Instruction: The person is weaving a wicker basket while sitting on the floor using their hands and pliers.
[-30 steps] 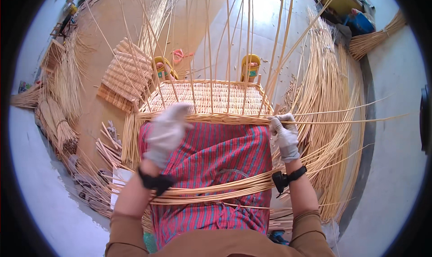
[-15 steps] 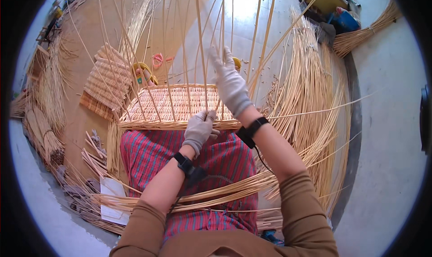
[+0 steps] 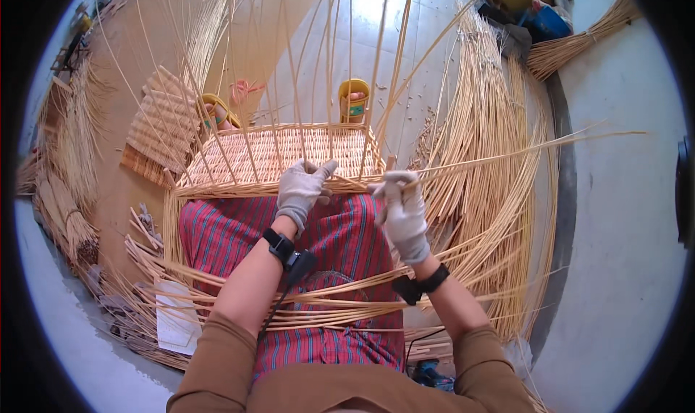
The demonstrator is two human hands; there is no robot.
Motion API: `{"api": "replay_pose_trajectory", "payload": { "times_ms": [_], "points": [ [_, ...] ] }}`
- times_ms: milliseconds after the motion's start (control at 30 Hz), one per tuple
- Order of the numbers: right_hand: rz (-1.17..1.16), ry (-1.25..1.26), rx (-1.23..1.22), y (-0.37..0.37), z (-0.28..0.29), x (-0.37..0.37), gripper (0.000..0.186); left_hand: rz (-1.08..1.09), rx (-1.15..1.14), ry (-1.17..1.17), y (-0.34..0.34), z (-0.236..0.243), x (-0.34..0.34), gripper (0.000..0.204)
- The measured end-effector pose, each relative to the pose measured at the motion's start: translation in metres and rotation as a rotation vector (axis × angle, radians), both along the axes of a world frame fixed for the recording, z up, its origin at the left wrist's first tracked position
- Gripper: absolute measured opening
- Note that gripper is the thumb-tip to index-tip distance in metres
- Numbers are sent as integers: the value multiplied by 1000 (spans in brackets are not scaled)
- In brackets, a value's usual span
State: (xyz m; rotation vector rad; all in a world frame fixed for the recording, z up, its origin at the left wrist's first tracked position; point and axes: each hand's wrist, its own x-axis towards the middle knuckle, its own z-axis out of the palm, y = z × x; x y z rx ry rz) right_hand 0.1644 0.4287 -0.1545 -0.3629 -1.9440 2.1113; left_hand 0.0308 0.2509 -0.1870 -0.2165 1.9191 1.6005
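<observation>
Head view: wickerwork point(image 3: 269, 151) lengthwise left-to-right

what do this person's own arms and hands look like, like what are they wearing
The left hand and right hand wear whitish-grey gloves with greyer cuffs. Past each glove sits a black wrist strap with a small dark box; a thin dark cable runs from the left one. Brown sleeves are bunched up, leaving much of the forearms bare.

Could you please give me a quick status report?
Left hand at near rim of wicker piece; right hand holding long cane; upright canes rising close beyond hands.
</observation>
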Motion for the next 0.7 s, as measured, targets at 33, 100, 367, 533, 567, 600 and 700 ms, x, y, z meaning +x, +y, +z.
{"api": "replay_pose_trajectory", "payload": {
  "times_ms": [33, 100, 367, 533, 567, 600, 700],
  "points": [
    [-89, 14, 13, 4, 6, 1, 15, 11, -94, 4, 0, 6, 1, 36],
    [-180, -142, -90, 22, 12, 5, 12, 98, 87, -42, 1, 20, 3, 35],
    [-419, -218, 1296, 114, -28, 32, 45, -458, -288, 104, 72, 30, 21, 44],
    [-147, -447, 233, 140, -39, -6, 42, -389, -45, -20, 67, 9, 13, 37],
    [-176, -428, 249, 139, -33, -19, 42, -357, 52, -10, 66, 6, 15, 33],
    [-150, -358, 460, 137, -24, -29, 38, -390, -3, -6, 66, 3, 16, 29],
    [-155, -61, 888, 114, 10, -66, 28, -311, -42, 61, 75, 3, 27, 29]
  ]
}}
